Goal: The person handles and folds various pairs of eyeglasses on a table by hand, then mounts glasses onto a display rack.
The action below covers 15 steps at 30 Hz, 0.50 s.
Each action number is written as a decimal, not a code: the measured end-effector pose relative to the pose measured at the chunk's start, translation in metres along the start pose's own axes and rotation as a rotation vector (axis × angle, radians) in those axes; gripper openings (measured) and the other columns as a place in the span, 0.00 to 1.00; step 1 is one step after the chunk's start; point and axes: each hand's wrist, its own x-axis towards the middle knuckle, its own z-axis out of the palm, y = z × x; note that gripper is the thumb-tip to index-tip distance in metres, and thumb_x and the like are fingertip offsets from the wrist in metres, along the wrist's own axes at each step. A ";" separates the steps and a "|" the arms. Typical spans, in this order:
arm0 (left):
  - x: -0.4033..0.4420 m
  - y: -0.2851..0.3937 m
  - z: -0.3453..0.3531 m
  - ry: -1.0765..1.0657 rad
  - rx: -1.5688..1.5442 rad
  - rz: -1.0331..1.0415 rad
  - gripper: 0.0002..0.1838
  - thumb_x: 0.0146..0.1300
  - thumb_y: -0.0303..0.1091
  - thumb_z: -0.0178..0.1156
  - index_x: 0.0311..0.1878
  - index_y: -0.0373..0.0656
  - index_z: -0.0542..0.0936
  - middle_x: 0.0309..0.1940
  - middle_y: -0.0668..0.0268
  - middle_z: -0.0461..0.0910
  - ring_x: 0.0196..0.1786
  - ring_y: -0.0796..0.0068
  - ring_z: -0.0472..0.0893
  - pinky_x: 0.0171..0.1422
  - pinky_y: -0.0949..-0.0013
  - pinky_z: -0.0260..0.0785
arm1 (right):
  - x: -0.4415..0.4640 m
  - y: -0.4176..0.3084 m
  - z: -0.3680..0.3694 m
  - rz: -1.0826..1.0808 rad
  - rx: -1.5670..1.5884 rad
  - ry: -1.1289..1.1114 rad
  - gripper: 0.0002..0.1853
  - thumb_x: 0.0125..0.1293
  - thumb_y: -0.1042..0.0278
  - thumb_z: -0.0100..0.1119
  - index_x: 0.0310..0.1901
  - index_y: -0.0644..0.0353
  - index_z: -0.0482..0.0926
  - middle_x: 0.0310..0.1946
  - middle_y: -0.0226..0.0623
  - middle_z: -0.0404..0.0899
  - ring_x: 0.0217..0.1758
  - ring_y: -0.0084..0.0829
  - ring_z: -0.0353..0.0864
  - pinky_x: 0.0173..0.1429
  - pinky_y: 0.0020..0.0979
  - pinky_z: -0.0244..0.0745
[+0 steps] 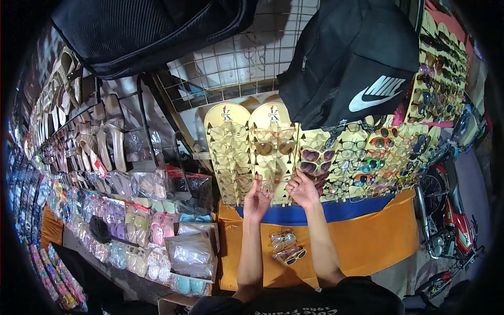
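Observation:
My left hand point(258, 200) is at the lower part of a cream display board point(273, 118), its fingers closed around what looks like a clear-lensed pair of eyeglasses point(266, 188). To its right, my right hand point(303, 191) has curled fingers at the lower edge of the board beside it; anything between them is too small to make out. Brown-lensed sunglasses point(264, 148) sit higher on the left hand's board. Purple-lensed sunglasses point(316, 156) hang just above my right hand. Between my forearms, loose eyeglasses point(283, 239) and cream-framed sunglasses point(295, 256) lie on the orange cloth point(367, 241).
A black Nike bag point(362, 68) hangs low over the boards, and another black bag point(152, 37) is at upper left. Racks of sandals point(113, 139) and wrapped slippers point(157, 226) fill the left. A red motorcycle point(459, 226) stands at right.

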 end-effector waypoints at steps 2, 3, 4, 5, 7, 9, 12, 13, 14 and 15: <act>-0.002 0.003 0.001 -0.003 0.024 0.020 0.09 0.70 0.42 0.58 0.50 0.55 0.80 0.48 0.83 0.80 0.35 0.79 0.72 0.47 0.65 0.63 | 0.001 0.003 0.004 0.000 0.003 0.034 0.06 0.69 0.65 0.59 0.42 0.56 0.79 0.17 0.19 0.61 0.24 0.21 0.60 0.36 0.26 0.60; -0.001 0.004 0.000 -0.001 0.022 0.020 0.09 0.70 0.42 0.58 0.50 0.55 0.80 0.48 0.83 0.80 0.35 0.79 0.72 0.47 0.65 0.63 | 0.001 0.003 0.005 -0.003 -0.015 0.032 0.06 0.69 0.65 0.59 0.42 0.56 0.78 0.17 0.19 0.61 0.24 0.21 0.60 0.36 0.26 0.60; -0.001 0.005 -0.001 0.002 0.026 0.020 0.10 0.70 0.41 0.58 0.51 0.55 0.79 0.48 0.83 0.80 0.35 0.79 0.73 0.47 0.65 0.64 | 0.001 0.003 0.005 -0.008 -0.032 0.030 0.05 0.69 0.65 0.59 0.42 0.56 0.78 0.17 0.19 0.61 0.25 0.21 0.60 0.36 0.26 0.60; 0.000 0.006 -0.001 0.004 0.032 0.020 0.10 0.69 0.41 0.58 0.51 0.55 0.79 0.48 0.83 0.80 0.36 0.79 0.74 0.47 0.65 0.64 | 0.001 0.004 0.006 -0.009 -0.033 0.031 0.05 0.69 0.65 0.59 0.42 0.56 0.78 0.17 0.19 0.61 0.25 0.21 0.60 0.36 0.26 0.60; 0.000 0.007 -0.001 -0.007 0.044 0.029 0.10 0.69 0.41 0.59 0.51 0.55 0.79 0.49 0.83 0.80 0.36 0.79 0.74 0.48 0.66 0.64 | 0.001 0.005 0.008 -0.002 -0.035 0.005 0.06 0.69 0.65 0.59 0.42 0.56 0.78 0.17 0.19 0.62 0.25 0.20 0.61 0.37 0.26 0.60; -0.001 0.008 -0.002 -0.016 0.056 0.038 0.10 0.69 0.41 0.59 0.51 0.55 0.79 0.49 0.83 0.80 0.37 0.79 0.75 0.48 0.66 0.65 | 0.001 0.006 0.009 0.000 -0.033 0.007 0.06 0.69 0.65 0.59 0.42 0.56 0.78 0.17 0.19 0.62 0.25 0.21 0.60 0.36 0.26 0.59; -0.001 0.007 -0.005 0.001 0.049 0.049 0.10 0.69 0.41 0.59 0.52 0.55 0.78 0.49 0.83 0.80 0.37 0.80 0.76 0.49 0.66 0.65 | 0.002 0.007 0.008 0.002 -0.026 0.010 0.06 0.70 0.65 0.58 0.42 0.56 0.78 0.17 0.19 0.61 0.25 0.21 0.58 0.36 0.25 0.58; -0.001 0.007 -0.006 -0.009 0.046 0.051 0.10 0.69 0.40 0.59 0.52 0.55 0.78 0.49 0.82 0.80 0.37 0.80 0.76 0.49 0.66 0.65 | 0.002 0.007 0.008 0.003 -0.023 0.009 0.06 0.70 0.65 0.58 0.42 0.56 0.78 0.18 0.19 0.61 0.25 0.20 0.58 0.36 0.25 0.57; 0.000 0.007 -0.007 -0.019 0.044 0.054 0.10 0.69 0.40 0.59 0.52 0.55 0.78 0.49 0.82 0.80 0.37 0.80 0.76 0.49 0.66 0.65 | 0.003 0.007 0.007 0.001 -0.023 0.009 0.06 0.70 0.65 0.58 0.42 0.56 0.78 0.18 0.19 0.61 0.25 0.20 0.58 0.36 0.25 0.57; 0.000 0.008 -0.005 -0.020 0.044 0.053 0.10 0.69 0.40 0.59 0.52 0.55 0.78 0.49 0.82 0.80 0.37 0.80 0.76 0.49 0.66 0.65 | 0.004 0.008 0.005 0.005 -0.021 -0.013 0.05 0.70 0.65 0.58 0.42 0.56 0.78 0.18 0.19 0.62 0.25 0.20 0.60 0.36 0.26 0.58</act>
